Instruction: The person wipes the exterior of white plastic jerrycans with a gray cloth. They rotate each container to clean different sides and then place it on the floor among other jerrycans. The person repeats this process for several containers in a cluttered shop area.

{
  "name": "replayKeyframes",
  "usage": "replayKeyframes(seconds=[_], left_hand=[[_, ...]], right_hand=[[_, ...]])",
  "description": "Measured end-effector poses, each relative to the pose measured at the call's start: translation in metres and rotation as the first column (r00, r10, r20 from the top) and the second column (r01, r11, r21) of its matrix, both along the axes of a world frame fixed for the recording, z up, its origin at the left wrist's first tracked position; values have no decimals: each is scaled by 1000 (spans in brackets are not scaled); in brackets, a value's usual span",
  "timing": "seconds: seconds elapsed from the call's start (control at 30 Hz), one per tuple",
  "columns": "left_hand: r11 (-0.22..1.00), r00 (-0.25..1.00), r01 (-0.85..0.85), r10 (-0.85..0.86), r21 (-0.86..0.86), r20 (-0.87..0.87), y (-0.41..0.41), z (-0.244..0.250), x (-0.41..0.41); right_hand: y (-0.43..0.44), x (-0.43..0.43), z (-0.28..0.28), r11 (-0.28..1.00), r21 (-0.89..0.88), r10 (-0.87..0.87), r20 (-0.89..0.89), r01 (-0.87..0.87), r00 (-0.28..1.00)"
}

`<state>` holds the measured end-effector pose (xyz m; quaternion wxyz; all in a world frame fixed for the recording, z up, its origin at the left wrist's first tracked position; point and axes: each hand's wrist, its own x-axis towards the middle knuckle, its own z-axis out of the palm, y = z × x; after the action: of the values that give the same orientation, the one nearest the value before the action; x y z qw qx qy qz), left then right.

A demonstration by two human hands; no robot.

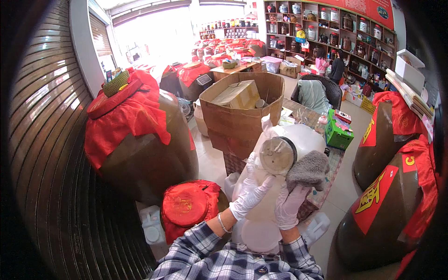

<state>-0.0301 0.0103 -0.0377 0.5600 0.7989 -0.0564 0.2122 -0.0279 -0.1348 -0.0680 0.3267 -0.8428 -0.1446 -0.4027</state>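
A large translucent white plastic jug with a round, dark-rimmed cap stands in front of my body, tilted towards me. My left hand, in a thin white glove, braces the jug's near left side, thumb and fingers spread just below the cap. In my right hand, gloved too, is a grey towelling cloth, pressed against the jug to the right of the cap. The fingertips under the cloth are hidden. Below my hands sits another white plastic container with a round lid.
Big brown jars with red cloth covers stand left and right. A smaller red-covered jar is near my left forearm. Beyond the jug rises an open cardboard box. A wicker chair and two people are farther back.
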Motion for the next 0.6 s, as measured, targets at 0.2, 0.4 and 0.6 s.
replayKeyframes(seconds=[0.2,0.4,0.6], left_hand=[[983,996,86,-91,-160,-26,-1,24,-3],[985,994,100,-104,-142,-21,3,36,21],[983,986,79,-102,-167,-131,-5,42,30]], right_hand=[[-7,1,-26,994,-107,32,19,-29,999],[-3,-19,-55,971,-164,150,-149,-174,977],[0,-17,-34,966,-259,-19,-138,-18,990]])
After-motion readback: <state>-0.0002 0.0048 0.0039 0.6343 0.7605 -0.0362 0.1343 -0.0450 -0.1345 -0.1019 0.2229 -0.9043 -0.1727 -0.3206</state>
